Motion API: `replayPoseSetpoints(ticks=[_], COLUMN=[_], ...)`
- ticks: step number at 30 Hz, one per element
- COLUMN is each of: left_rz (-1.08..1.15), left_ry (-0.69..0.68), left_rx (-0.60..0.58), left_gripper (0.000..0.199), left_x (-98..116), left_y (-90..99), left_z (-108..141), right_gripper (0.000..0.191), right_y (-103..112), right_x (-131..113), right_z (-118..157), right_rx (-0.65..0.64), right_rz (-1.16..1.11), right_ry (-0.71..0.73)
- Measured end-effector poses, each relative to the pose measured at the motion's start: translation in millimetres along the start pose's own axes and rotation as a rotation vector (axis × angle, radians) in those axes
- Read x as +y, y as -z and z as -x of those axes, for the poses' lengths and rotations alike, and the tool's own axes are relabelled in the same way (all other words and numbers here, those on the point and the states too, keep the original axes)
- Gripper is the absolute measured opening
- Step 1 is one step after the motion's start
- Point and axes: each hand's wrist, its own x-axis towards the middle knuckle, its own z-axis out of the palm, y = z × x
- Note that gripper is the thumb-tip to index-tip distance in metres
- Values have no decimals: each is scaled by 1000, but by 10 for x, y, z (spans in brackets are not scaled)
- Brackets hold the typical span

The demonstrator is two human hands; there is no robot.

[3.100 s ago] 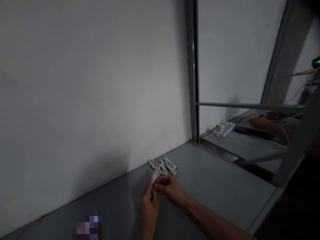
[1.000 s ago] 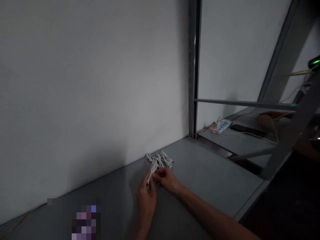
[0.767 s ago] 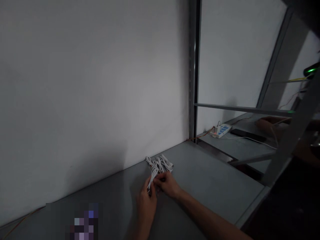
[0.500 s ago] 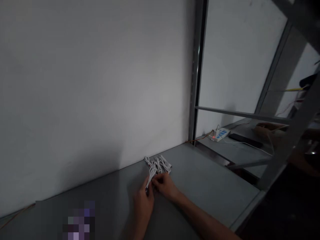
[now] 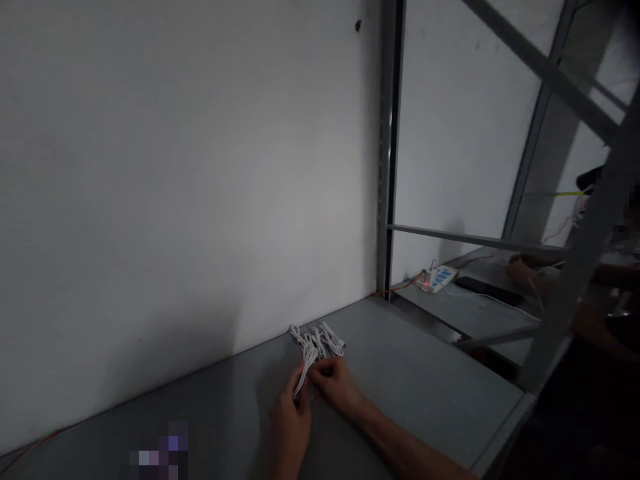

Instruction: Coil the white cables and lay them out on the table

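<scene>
My left hand (image 5: 291, 417) is closed around a bundled white cable (image 5: 308, 365), whose loops stick up past the fingers. Beside it, my right hand (image 5: 336, 383) has thumb and fingertips pinched together against the near side of that bundle. Whether those fingertips hold the cable's end or a tie is too dark and small to make out. Just beyond both hands, several more coiled white cables (image 5: 331, 340) lie side by side on the grey shelf surface (image 5: 400, 360), close to the wall.
Past a metal rack post (image 5: 389, 167) on the right, a white power strip (image 5: 437, 279) with a red light and a dark phone-like slab (image 5: 487, 291) lie on a neighbouring surface. Another person's hand (image 5: 523, 272) is there. A pixelated patch (image 5: 165, 450) covers something at lower left.
The camera view has shifted slightly, so the cables and hands appear a little lower. Both hands stay together at the same cable bundle with almost the same grip.
</scene>
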Motion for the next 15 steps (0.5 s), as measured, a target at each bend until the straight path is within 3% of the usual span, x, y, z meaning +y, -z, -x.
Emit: replayPoseSetpoints(ticks=[5, 9, 15], left_rz=[75, 154, 303], left_ry=[9, 114, 193], left_rx=[-6, 17, -77], left_gripper=[40, 44, 52], left_x=[107, 155, 58], left_y=[29, 72, 110], left_z=[11, -34, -140], right_gripper=[21, 17, 17], right_y=[23, 29, -10], right_x=[-74, -95, -37], right_z=[1, 15, 19], right_rx=[36, 12, 40], right_rz=[36, 26, 166], right_ry=[16, 3, 187])
